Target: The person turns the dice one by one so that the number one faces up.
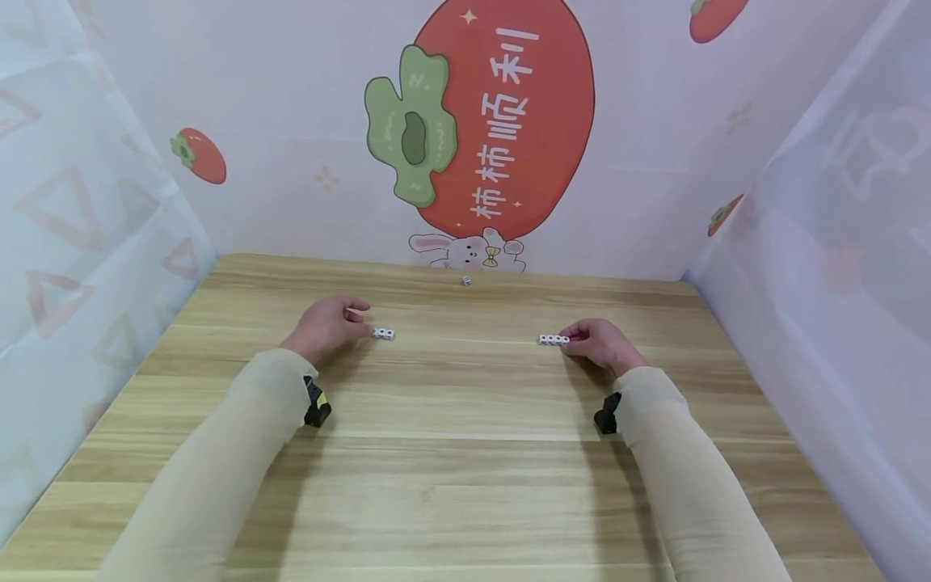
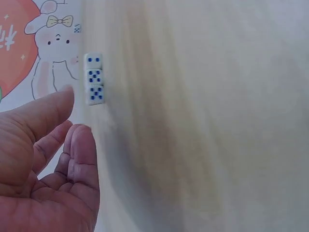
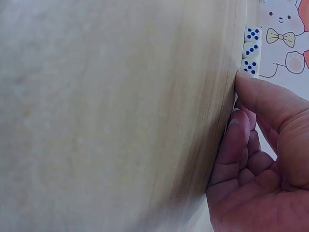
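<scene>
A short row of three white dice (image 1: 383, 333) with blue pips lies on the wooden tabletop, left of the middle. My left hand (image 1: 330, 325) is just beyond its left end; in the left wrist view, a gap separates the thumb (image 2: 60, 108) from the nearest die (image 2: 95, 94). Right of the middle, several white dice (image 1: 550, 339) form another straight row. My right hand (image 1: 598, 343) pinches the die at that row's right end, partly hidden by the fingers. Three more dice (image 3: 251, 50) show beyond the thumb in the right wrist view.
A single die (image 1: 466, 280) sits near the tabletop's back edge. Behind the wooden table (image 1: 458, 485) rises a printed backdrop (image 1: 276, 97), with pale side sheets (image 1: 80, 202) at left and right. A dark device (image 1: 317, 404) is on each wrist.
</scene>
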`<move>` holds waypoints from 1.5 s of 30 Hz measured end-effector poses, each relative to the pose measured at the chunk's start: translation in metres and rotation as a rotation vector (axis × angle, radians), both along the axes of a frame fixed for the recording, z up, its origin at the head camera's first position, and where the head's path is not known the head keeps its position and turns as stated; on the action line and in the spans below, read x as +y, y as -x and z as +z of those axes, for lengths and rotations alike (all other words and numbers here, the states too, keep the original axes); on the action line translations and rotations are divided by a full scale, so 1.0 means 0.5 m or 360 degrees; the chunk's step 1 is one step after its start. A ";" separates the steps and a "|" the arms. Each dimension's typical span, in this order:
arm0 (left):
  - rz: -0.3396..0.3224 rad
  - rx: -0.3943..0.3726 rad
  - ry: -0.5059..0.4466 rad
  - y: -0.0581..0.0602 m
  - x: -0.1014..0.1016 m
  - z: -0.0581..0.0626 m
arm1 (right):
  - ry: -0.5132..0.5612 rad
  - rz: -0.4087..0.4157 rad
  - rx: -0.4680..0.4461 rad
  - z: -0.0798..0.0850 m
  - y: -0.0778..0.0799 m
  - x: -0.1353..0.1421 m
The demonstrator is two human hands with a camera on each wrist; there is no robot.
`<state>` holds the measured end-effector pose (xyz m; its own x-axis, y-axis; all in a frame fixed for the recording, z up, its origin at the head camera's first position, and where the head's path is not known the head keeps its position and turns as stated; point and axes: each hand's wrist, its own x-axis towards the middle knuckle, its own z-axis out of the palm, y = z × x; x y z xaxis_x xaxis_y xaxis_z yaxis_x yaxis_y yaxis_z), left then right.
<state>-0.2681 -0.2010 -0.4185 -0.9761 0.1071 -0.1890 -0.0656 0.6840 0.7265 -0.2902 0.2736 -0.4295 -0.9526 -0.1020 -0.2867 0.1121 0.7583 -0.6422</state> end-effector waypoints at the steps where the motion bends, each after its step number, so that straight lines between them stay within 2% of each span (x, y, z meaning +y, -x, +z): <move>1: 0.0004 0.0019 0.0005 0.002 0.002 0.003 | -0.0001 -0.0001 0.0001 0.001 0.001 0.001; 5: 0.0045 0.0082 0.0002 0.013 0.015 0.013 | -0.0004 0.0002 0.0006 0.002 0.001 0.004; 11: 0.0056 0.0236 0.0052 0.033 0.060 0.025 | 0.0010 -0.0005 -0.0008 0.004 0.001 0.007; 15: 0.0001 0.0370 0.0162 0.045 0.095 0.033 | 0.0009 -0.0019 -0.0020 0.004 0.001 0.010; 19: -0.0067 0.0449 0.0229 0.056 0.130 0.036 | 0.0019 -0.0035 -0.0040 0.002 0.000 0.013; 24: -0.0114 0.0434 0.0242 0.066 0.178 0.037 | 0.0025 -0.0031 -0.0038 -0.002 0.001 0.016; 32: -0.0145 0.0364 0.0335 0.087 0.249 0.018 | 0.0078 -0.0050 -0.0045 -0.007 0.002 0.015; 37: -0.0148 0.0337 0.0343 0.097 0.274 0.012 | 0.0079 -0.0024 -0.0032 -0.008 0.001 0.012; 45: -0.0192 0.0394 0.0458 0.125 0.302 -0.006 | 0.0101 -0.0011 -0.0013 -0.002 0.004 0.009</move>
